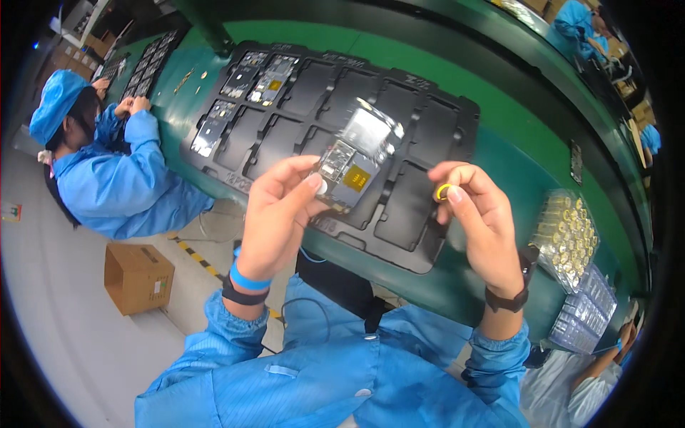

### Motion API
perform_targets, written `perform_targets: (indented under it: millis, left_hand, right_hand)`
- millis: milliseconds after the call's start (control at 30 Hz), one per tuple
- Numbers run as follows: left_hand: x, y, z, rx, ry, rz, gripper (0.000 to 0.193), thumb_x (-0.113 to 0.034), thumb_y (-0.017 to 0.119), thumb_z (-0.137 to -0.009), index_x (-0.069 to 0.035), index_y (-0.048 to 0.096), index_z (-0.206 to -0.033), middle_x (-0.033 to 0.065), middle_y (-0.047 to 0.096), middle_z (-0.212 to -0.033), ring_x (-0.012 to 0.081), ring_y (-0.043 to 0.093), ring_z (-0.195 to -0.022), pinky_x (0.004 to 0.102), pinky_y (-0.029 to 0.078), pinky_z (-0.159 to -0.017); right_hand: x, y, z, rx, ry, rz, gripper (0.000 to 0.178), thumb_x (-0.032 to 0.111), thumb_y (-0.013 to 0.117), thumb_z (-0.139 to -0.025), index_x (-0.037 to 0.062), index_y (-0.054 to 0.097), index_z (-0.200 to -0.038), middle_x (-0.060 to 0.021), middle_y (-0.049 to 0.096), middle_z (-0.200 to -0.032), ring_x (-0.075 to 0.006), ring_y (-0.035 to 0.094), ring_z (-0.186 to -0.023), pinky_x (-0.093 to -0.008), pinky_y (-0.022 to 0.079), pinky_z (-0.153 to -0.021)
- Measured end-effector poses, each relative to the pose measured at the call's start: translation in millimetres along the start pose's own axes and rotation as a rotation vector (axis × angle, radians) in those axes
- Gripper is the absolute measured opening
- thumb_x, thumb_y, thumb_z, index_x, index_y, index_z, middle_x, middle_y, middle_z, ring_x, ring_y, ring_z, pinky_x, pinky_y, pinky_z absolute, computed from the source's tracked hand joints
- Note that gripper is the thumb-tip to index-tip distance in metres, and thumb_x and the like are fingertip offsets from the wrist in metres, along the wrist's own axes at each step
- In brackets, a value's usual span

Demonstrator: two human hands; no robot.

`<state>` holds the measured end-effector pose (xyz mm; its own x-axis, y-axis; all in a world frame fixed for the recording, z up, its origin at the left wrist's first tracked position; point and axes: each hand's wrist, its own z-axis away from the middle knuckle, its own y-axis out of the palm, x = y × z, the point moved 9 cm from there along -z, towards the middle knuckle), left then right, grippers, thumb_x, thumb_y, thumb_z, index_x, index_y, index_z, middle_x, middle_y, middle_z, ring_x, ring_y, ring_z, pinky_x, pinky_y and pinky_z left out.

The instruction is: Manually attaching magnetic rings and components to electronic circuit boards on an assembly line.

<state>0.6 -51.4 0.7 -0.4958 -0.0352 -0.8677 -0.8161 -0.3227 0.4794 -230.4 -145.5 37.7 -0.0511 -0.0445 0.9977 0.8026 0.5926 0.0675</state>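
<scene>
My left hand point(285, 207) pinches a circuit board point(346, 175) by its near left edge, raised over the black tray. The board carries dark and silver parts and a yellow patch, with a shiny silver piece point(369, 132) at its far end. A small white disc point(322, 187) shows by the left thumb; whether it is part of the board I cannot tell. Between thumb and fingers, my right hand point(479, 214) grips a small round yellow-rimmed part point(444, 192), apart from the board. Under both hands lies the black compartment tray point(446, 135), holding several circuit boards point(275, 80) at its left end.
On the right, a clear tray point(567, 239) holds several round yellow-rimmed parts, beside a clear blister tray point(585, 310). A co-worker point(118, 164) in blue sits left at the green table point(187, 100). A cardboard box point(139, 278) stands on the floor.
</scene>
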Motion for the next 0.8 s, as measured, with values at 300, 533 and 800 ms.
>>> perform_targets:
  millis: [300,533,800]
  left_hand:
    - [58.9,83.2,4.0,-0.074,0.004,0.276,0.032,0.005,0.067,-0.097,0.0,0.059,-0.128,0.0109,0.07,-0.124,0.0179,0.066,-0.115,0.0336,0.051,-0.104]
    - [75.3,99.4,12.1,0.024,-0.001,0.108,0.031,0.007,0.072,-0.093,0.0,0.065,-0.123,0.0102,0.073,-0.111,0.0171,0.071,-0.094,0.0301,0.057,-0.083]
    - [72.4,104.9,18.4,0.044,-0.018,0.085,0.037,-0.002,0.067,-0.099,-0.002,0.059,-0.135,0.0123,0.071,-0.12,0.0249,0.071,-0.103,0.038,0.06,-0.082]
  right_hand:
    - [7.4,23.5,9.7,0.015,-0.161,-0.144,0.008,0.009,0.057,-0.108,0.002,0.06,-0.11,-0.0067,0.059,-0.129,-0.0095,0.056,-0.112,-0.0289,0.047,-0.101]
    - [2.2,-2.7,18.0,0.026,-0.079,-0.138,0.01,0.01,0.056,-0.109,0.0018,0.057,-0.114,-0.0026,0.06,-0.11,-0.0092,0.06,-0.097,-0.0279,0.05,-0.092]
    - [4.6,-20.5,14.4,-0.03,-0.172,-0.163,0.007,0.006,0.058,-0.107,0.0005,0.061,-0.109,-0.01,0.059,-0.13,-0.0105,0.061,-0.102,-0.0286,0.052,-0.093]
